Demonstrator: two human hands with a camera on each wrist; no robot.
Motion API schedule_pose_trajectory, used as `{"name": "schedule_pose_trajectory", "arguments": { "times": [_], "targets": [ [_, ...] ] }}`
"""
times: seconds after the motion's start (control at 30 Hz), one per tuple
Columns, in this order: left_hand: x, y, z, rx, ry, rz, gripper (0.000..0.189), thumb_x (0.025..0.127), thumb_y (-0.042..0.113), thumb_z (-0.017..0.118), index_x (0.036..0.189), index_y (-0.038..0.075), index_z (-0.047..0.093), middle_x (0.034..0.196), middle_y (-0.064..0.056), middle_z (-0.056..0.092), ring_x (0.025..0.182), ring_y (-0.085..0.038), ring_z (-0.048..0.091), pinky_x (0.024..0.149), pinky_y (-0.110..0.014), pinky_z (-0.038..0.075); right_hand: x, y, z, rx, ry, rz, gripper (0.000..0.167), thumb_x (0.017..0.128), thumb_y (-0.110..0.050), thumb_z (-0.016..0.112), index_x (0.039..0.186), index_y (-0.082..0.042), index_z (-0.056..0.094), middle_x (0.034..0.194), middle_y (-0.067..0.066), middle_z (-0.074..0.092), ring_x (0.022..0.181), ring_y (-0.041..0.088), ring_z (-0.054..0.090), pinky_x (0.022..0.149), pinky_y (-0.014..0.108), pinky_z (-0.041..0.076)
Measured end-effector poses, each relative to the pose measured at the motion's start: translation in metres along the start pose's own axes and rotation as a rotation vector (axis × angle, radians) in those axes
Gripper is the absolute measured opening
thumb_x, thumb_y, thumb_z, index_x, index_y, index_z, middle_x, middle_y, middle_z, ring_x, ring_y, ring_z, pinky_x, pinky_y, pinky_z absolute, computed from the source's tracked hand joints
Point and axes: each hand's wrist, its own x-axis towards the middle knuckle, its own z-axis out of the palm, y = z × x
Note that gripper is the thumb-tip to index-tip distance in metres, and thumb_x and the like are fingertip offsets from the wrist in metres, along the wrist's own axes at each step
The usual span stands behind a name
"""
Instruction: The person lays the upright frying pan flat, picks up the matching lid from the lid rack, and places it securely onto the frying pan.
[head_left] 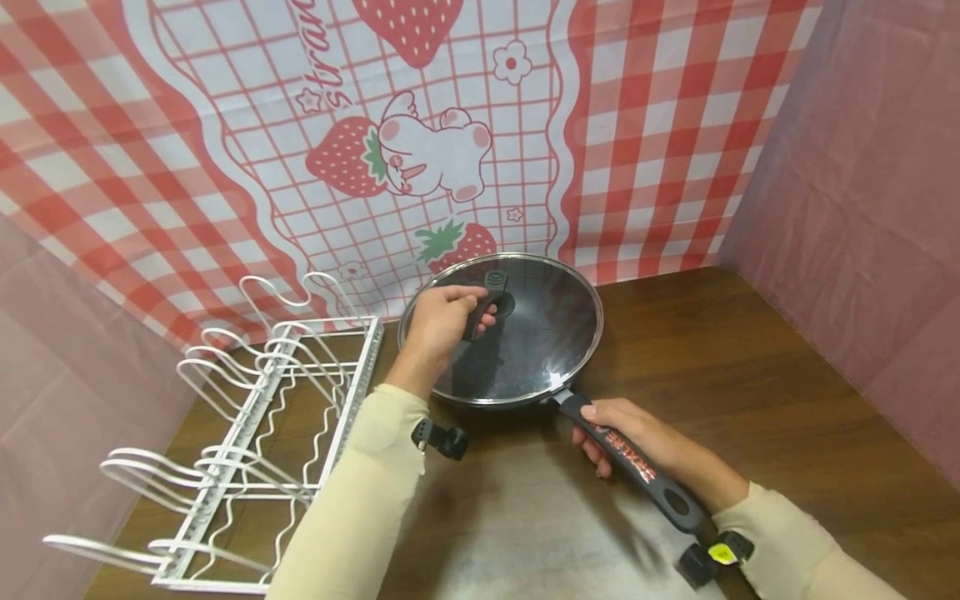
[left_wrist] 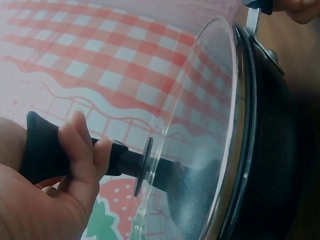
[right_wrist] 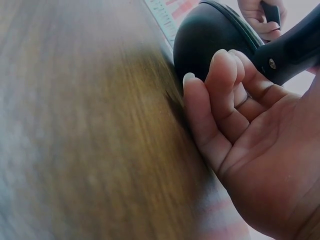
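A dark frying pan (right_wrist: 202, 42) with a long black handle (head_left: 663, 496) is on the wooden table, covered by a glass lid (head_left: 551, 321) with a metal rim. My left hand (head_left: 438, 329) grips the black lid knob (head_left: 495, 281), its fingers curled round it in the left wrist view. The lid sits on the pan's rim. With my right hand (head_left: 637, 429) I hold the pan handle near the pan, thumb on top and fingers curled underneath. Red lettering runs along the handle. The pan's inside shows only dimly through the glass.
A white wire rack (head_left: 352, 417) with several looped dividers stands left of the pan, beside my left forearm. Behind the table (head_left: 750, 375) hangs a red-and-white checked cloth (head_left: 660, 150) with strawberries. Pink cloth (head_left: 862, 208) closes off the right side.
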Motion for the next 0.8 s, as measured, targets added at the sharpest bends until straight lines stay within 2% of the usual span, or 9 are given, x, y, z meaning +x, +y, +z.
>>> {"name": "schedule_pose_trajectory", "arguments": {
  "times": [0.17,0.6,0.8],
  "targets": [
    [0.0,0.0,-0.003,0.008,-0.001,0.004,0.026,0.101,0.001,0.05,0.118,-0.009,0.067,0.093,-0.024,0.071,0.066,-0.014,0.068,0.058,-0.022,0.055,0.0,0.0,-0.001,-0.024,0.006,-0.013,0.046,0.107,-0.021,0.038,0.1,0.022,0.053,0.073,0.013,0.062,0.058,0.017,0.065,0.055,0.036,0.058],
    [-0.003,-0.013,-0.011,-0.066,-0.042,0.009,0.026,0.1,0.004,0.052,0.12,-0.006,0.066,0.106,-0.027,0.07,0.063,-0.015,0.066,0.06,-0.024,0.054,0.0,0.0,-0.001,-0.012,-0.007,-0.003,0.046,0.108,-0.021,0.037,0.1,0.021,0.052,0.073,0.012,0.061,0.058,0.017,0.064,0.056,0.035,0.058],
    [-0.004,-0.014,-0.013,-0.058,-0.02,0.022,0.025,0.099,0.007,0.054,0.117,-0.003,0.068,0.104,-0.027,0.07,0.064,-0.018,0.067,0.062,-0.028,0.056,0.0,-0.002,0.0,-0.016,-0.005,-0.011,0.046,0.108,-0.02,0.037,0.1,0.022,0.051,0.073,0.011,0.062,0.059,0.017,0.065,0.056,0.035,0.058]
  ]
}}
